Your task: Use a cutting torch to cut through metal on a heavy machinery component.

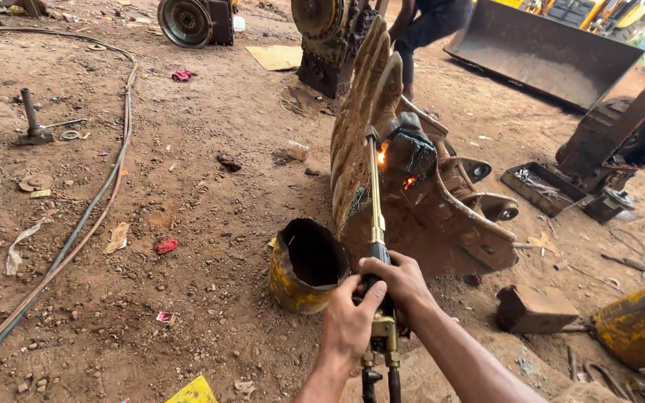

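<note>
Head view, outdoor dirt yard.

Item: long brass gas cutting torch [375, 201], slim tube with valve body and twin hoses at the near end. The left hand [350, 322] had its grip wrapped around the torch body just above the brass valves; the right hand [399, 281] had its grip closed on the dark handle section a little farther up. Both held the torch firmly, with the tube pointing away from the person.

Item: rusty brown steel excavator bucket [419, 201], standing on its side on the ground, teeth upward. The torch tip sat against a blackened block on the bucket's back, where an orange flame and glowing spots [384, 155] showed.

Step in hand, as judged: cutting or heating of the blackened fitting was under way, with metal already glowing at two points. The next move would likely call for a steady tip, a slow pass along the seam, and hoses kept away from sparks.

Nearby: dented yellow metal drum [304, 265] with an open dark mouth, just beside the bucket and the hands; paired dark hoses [87, 216] trailing across the soil at the left; a rusted steel block [535, 307] to the right; a large loader bucket [543, 56] far behind; another person's legs [423, 33] beyond the workpiece.
</note>
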